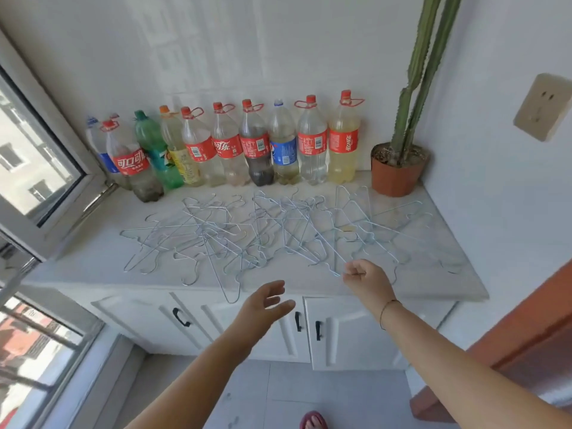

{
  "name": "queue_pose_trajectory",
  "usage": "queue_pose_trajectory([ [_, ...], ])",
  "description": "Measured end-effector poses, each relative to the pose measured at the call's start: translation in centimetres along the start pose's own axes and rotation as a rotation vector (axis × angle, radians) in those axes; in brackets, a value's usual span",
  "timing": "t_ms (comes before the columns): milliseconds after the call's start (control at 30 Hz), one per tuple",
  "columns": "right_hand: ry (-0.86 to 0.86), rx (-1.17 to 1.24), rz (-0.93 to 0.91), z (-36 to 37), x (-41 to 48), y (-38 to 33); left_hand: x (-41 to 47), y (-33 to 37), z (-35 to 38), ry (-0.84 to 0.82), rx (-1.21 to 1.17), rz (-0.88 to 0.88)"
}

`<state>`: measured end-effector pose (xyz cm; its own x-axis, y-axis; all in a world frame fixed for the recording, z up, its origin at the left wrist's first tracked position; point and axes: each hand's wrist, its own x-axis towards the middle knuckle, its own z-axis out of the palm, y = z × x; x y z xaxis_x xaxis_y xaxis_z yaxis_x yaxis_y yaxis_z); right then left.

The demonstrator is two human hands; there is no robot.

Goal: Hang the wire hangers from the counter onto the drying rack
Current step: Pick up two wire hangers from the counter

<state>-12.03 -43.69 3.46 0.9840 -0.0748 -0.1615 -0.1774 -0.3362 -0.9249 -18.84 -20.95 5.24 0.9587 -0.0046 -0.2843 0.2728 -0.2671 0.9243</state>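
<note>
on the white table [80,264], a tangled pile of wire hangers [247,230] lies before a row of bottles [226,144], none hung yet and no rack in view, while the right hand [365,278] pinches one hanger's wire and the left hand [266,301] hovers with fingers spread.

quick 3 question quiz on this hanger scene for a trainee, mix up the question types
1. True or false: the left hand is open and holds nothing.
2. Where on the counter does the potted cactus stand? A) back right B) back left C) front middle
3. Which hand pinches one of the wire hangers?
Key: 1 true; 2 A; 3 the right hand, near the front edge.
</note>
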Motion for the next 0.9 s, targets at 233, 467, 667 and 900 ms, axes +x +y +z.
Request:
queue_pose_trajectory([
  [233,-0.020,-0.048,0.086,1.8,9.1,-0.5,11.5,0.2,-2.0,0.030,0.065,-0.061],
  [467,-0.060,-0.026,0.177,2.9,13.8,1.0,19.6,-1.1,-3.0,0.049,0.192,-0.145],
  [667,-0.082,-0.028,0.206,3.0,17.1,1.6,23.4,-2.3,-2.5,0.033,0.297,-0.214],
  [900,-0.015,-0.007,0.221,1.2,19.8,2.9,26.0,-3.3,-2.5,0.009,0.536,-0.248],
])
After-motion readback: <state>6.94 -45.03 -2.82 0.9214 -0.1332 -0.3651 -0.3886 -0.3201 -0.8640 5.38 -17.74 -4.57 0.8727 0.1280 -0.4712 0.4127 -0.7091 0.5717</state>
